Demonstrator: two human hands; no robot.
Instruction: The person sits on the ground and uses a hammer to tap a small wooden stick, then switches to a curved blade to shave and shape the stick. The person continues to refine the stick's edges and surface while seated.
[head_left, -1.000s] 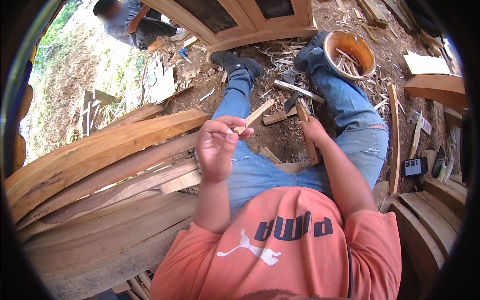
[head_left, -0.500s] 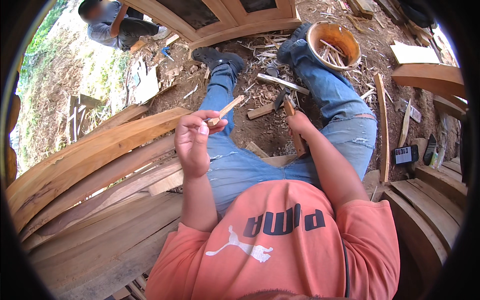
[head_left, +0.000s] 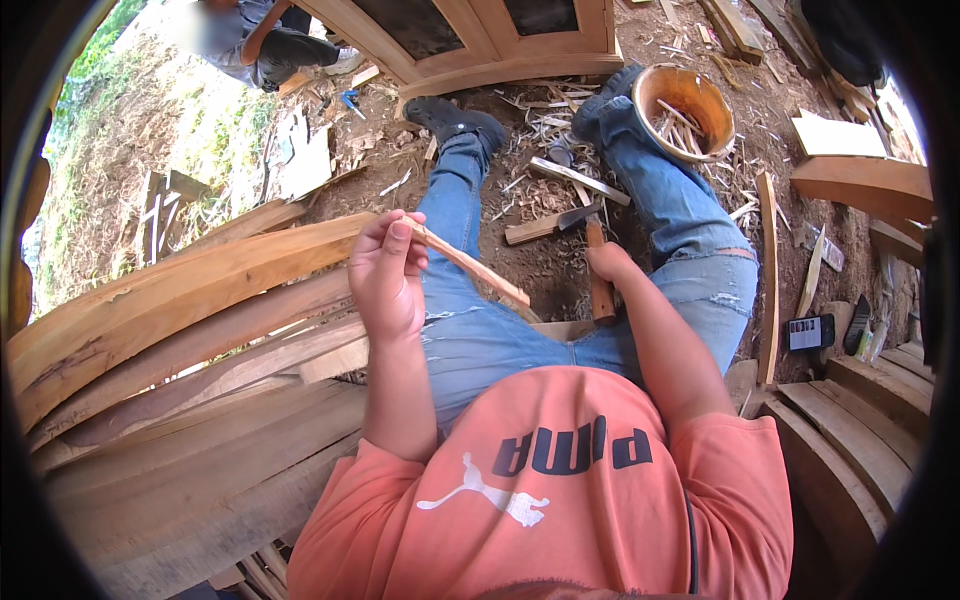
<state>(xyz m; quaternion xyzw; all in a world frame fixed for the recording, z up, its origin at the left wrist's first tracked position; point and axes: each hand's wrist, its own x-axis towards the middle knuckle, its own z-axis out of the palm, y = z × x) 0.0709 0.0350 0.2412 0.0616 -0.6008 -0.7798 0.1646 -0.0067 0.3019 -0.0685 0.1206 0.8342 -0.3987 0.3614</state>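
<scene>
My left hand (head_left: 388, 275) is raised over my left thigh, its thumb and fingers pinched on one end of a thin, roughly cut wooden stick (head_left: 470, 263). The stick slants down to the right, its far end over my lap. Between my knees, my right hand (head_left: 610, 264) is wrapped round the wooden handle of a hatchet (head_left: 597, 236). The hatchet's dark metal blade (head_left: 577, 217) lies close to a short wood block (head_left: 534, 230) on the ground. Beyond that block is a pale wood strip (head_left: 580, 180).
A round bucket (head_left: 715, 110) holding wood pieces stands by my right foot. A panelled wooden frame (head_left: 515, 67) is ahead. Long curved boards (head_left: 190, 275) lie at my left. A phone (head_left: 810, 333) lies at right. Another person (head_left: 270, 45) crouches far left, near a blue-handled tool (head_left: 350, 101).
The stick has swung from pointing up and right to pointing down and right, still in my left hand. My right hand keeps hold of the hatchet, whose head has turned. The view has shifted slightly.
</scene>
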